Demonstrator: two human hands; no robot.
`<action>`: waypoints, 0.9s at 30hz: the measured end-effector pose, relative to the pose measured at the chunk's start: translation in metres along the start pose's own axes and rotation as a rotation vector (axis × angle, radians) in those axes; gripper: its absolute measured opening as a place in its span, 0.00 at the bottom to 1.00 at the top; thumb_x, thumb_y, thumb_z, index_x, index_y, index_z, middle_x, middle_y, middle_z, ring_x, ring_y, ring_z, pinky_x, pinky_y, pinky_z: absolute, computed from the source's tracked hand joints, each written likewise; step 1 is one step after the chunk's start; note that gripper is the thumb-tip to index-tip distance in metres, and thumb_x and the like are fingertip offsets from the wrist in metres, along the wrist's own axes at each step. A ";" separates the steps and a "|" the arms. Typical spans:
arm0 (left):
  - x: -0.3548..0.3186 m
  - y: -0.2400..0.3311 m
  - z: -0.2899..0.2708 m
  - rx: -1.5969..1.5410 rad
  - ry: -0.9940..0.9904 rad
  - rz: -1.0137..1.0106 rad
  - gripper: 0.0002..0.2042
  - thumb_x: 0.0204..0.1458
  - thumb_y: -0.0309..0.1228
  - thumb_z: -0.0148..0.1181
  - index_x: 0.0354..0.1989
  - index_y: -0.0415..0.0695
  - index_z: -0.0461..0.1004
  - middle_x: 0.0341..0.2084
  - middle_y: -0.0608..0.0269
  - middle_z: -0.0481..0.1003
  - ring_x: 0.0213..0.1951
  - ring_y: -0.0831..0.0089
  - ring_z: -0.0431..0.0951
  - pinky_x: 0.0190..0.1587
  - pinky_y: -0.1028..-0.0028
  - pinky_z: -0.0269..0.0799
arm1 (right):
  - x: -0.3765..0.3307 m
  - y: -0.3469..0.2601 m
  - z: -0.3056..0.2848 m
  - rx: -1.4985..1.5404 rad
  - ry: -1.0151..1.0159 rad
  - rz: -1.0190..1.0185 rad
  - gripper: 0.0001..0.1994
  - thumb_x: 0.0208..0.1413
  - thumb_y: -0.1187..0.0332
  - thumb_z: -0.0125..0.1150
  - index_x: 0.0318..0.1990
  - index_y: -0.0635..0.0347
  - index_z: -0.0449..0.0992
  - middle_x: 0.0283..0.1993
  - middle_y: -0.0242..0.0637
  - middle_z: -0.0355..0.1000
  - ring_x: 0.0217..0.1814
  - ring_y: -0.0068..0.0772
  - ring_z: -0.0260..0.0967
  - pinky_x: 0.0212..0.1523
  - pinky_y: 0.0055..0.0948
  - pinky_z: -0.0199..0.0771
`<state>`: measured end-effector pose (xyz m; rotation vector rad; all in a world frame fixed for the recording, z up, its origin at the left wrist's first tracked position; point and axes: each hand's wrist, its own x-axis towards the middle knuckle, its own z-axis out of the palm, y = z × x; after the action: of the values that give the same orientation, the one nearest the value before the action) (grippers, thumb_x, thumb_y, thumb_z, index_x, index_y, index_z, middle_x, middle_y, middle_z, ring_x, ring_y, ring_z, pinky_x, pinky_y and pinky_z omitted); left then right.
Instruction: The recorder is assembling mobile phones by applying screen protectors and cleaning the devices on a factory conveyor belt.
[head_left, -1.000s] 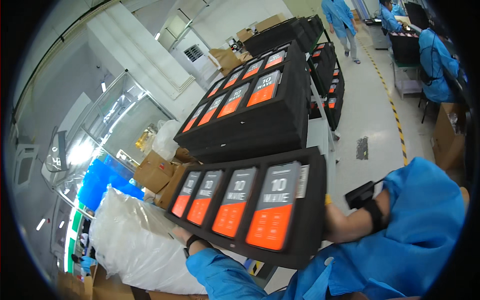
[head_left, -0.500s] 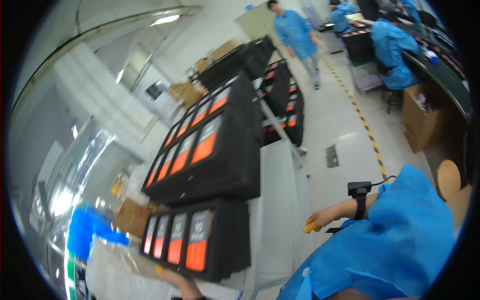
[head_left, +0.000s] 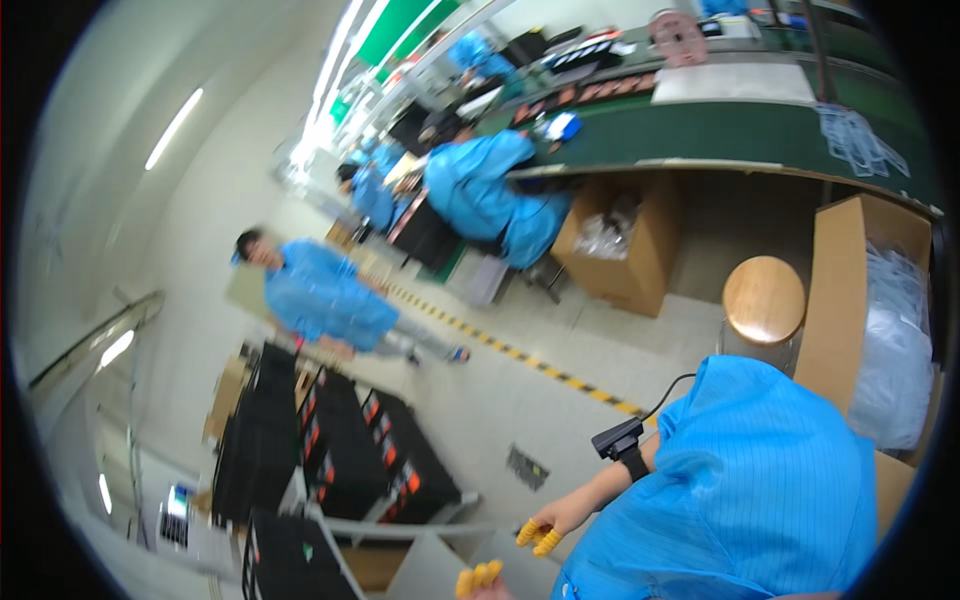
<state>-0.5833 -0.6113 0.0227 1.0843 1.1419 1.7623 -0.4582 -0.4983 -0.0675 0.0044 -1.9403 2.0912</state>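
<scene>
My right hand (head_left: 562, 515) hangs before the blue sleeve, with yellow finger cots on two fingertips and nothing seen in its grasp. Its fingers are loosely bent, a little apart. At the wrist sits a black strap carrying a small black camera (head_left: 618, 438) with a cable. Only the yellow-capped fingers of my left hand (head_left: 483, 580) show at the lower edge, stretched out and holding nothing visible; the palm is cut off. Nearest to both hands is a pale grey cart (head_left: 430, 565), with a black foam tray (head_left: 290, 555) to its left.
Black foam trays (head_left: 385, 455) with orange-marked items stand stacked at lower left. A person in blue (head_left: 325, 295) walks beside the yellow-black floor line (head_left: 510, 352). Ahead are a green workbench (head_left: 720, 135), seated workers, a cardboard box (head_left: 625, 250), a wooden stool (head_left: 763, 300) and a box of clear plastic (head_left: 890, 350).
My view has swung right, from the tray stacks toward the workbench. The left hand has left the front tray's side and is now near my right hand.
</scene>
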 end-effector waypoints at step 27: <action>0.317 -0.356 0.600 0.232 -1.500 0.036 0.11 0.49 0.36 0.51 0.25 0.39 0.67 0.18 0.64 0.69 0.23 0.78 0.66 0.28 0.77 0.63 | -0.393 -0.094 -0.273 -0.596 2.093 0.729 0.18 0.41 0.57 0.60 0.38 0.58 0.74 0.33 0.43 0.71 0.36 0.38 0.69 0.37 0.29 0.69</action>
<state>-0.0889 -0.0371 -0.0898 1.9733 0.3166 0.4095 -0.0099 -0.3083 -0.0784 -2.0952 -0.8286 0.4574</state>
